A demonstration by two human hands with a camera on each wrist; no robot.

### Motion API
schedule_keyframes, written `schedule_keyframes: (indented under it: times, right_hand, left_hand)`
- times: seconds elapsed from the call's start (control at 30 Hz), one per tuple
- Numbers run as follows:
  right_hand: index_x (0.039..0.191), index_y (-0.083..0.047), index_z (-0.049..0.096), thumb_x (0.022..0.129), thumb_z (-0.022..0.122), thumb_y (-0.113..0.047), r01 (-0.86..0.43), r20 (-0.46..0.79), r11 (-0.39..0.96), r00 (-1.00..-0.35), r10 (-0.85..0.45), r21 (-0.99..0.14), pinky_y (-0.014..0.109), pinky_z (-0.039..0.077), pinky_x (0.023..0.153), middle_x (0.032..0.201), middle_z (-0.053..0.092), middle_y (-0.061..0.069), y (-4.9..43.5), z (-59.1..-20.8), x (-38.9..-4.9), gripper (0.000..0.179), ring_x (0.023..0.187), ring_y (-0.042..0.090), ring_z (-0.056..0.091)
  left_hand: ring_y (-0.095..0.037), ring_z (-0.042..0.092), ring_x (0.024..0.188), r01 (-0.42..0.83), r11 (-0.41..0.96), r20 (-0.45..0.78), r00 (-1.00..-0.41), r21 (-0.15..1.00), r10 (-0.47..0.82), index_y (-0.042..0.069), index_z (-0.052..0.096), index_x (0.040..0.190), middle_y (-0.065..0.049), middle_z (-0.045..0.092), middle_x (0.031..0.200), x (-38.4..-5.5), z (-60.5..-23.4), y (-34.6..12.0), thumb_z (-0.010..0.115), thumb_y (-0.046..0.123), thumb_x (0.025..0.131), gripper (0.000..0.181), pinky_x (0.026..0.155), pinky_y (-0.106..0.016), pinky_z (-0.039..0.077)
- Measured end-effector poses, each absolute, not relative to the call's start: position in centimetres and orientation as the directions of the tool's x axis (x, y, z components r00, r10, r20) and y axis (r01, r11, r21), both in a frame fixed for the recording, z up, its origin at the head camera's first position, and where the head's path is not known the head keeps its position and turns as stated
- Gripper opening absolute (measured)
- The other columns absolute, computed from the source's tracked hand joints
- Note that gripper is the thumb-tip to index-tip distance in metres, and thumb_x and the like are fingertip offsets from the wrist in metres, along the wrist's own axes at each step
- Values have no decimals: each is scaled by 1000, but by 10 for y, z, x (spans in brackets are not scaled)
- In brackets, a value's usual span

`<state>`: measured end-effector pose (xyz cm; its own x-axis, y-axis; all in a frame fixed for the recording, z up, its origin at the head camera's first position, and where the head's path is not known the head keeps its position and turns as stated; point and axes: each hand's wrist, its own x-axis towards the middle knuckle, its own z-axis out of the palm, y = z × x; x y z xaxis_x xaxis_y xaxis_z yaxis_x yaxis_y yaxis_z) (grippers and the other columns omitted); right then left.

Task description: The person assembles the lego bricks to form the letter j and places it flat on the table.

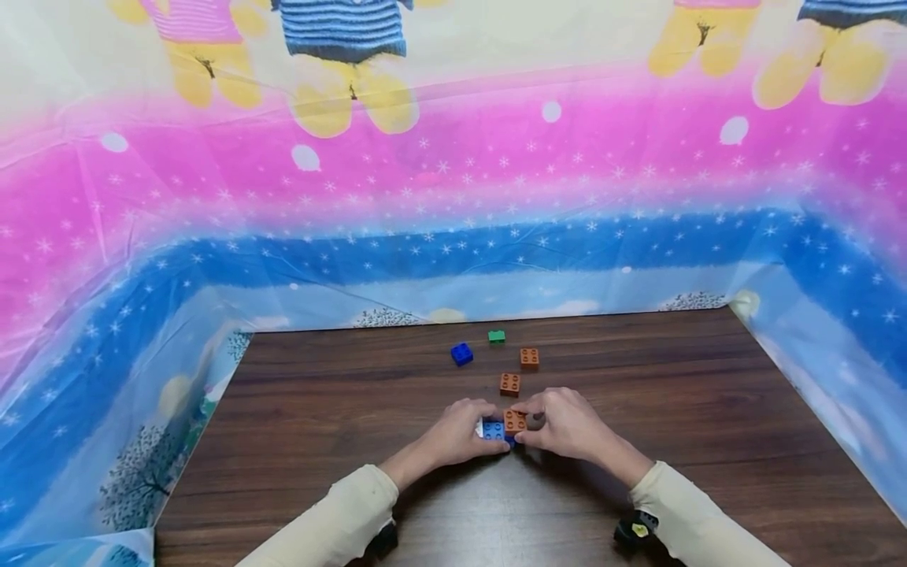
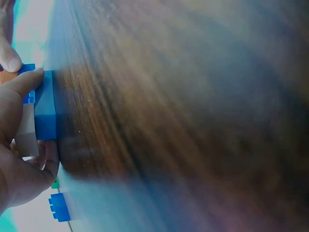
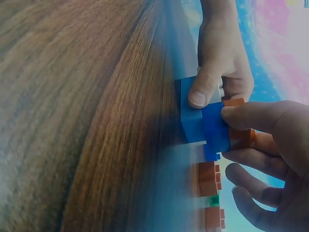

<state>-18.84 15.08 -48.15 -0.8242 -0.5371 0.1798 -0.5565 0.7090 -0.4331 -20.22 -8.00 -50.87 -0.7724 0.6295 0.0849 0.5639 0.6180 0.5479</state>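
Note:
A small build of toy building bricks stands on the table between the two hands. Its bottom is a light blue brick point(image 3: 190, 118), with a white brick point(image 2: 27, 130) and a dark blue brick point(image 3: 216, 128) above it. On top of the dark blue one is an orange brick point(image 1: 515, 421); whether it is fully pressed down I cannot tell. The left hand point(image 1: 459, 431) grips the light blue brick from the left, thumb on the near side. From the right, the right hand point(image 1: 567, 425) pinches the orange brick, its thumb also against the dark blue brick.
Beyond the hands lie loose bricks: an orange brick point(image 1: 509, 384) closest, another orange brick point(image 1: 529, 358), a blue brick point(image 1: 462, 353) and a green brick point(image 1: 497, 337). The dark wooden table point(image 1: 319, 394) ends at a printed cloth backdrop point(image 1: 453, 252).

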Motion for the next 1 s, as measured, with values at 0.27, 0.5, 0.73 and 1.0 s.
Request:
schedule_keyframes:
  times: [0.27,0.5,0.73,1.0]
  right_hand:
    - [116,-17,79,83,87,-29,-524,138,677,-832,-538,-517,20,30,48,102,78,-2,152,-480,-191,37,48,-1,32]
    - [121,-19,76,86,84,-30,-490,86,670,-837,-541,-558,23,50,63,112,76,-2,155,-481,-190,37,71,2,62]
    - [123,-19,75,90,79,-35,-504,108,639,-826,-553,-581,29,57,75,115,75,-3,159,-482,-190,37,93,12,71]
    - [123,-12,74,97,70,-42,-489,162,578,-836,-523,-653,31,57,79,116,75,-1,168,-478,-194,40,95,11,69]
  left_hand:
    - [-4,53,78,559,623,78,-775,547,627,17,74,116,9,68,96,-203,-508,-81,80,42,88,38,70,-23,42]
    - [-5,53,80,550,621,69,-777,558,626,17,74,118,9,70,99,-202,-507,-81,79,42,88,39,71,-24,42]
    - [-5,53,80,558,622,72,-773,549,630,17,73,119,8,70,101,-201,-508,-81,78,43,89,40,71,-24,42]
    - [-5,53,79,564,624,73,-771,541,633,15,73,118,7,70,100,-201,-507,-81,79,44,88,41,70,-24,42]
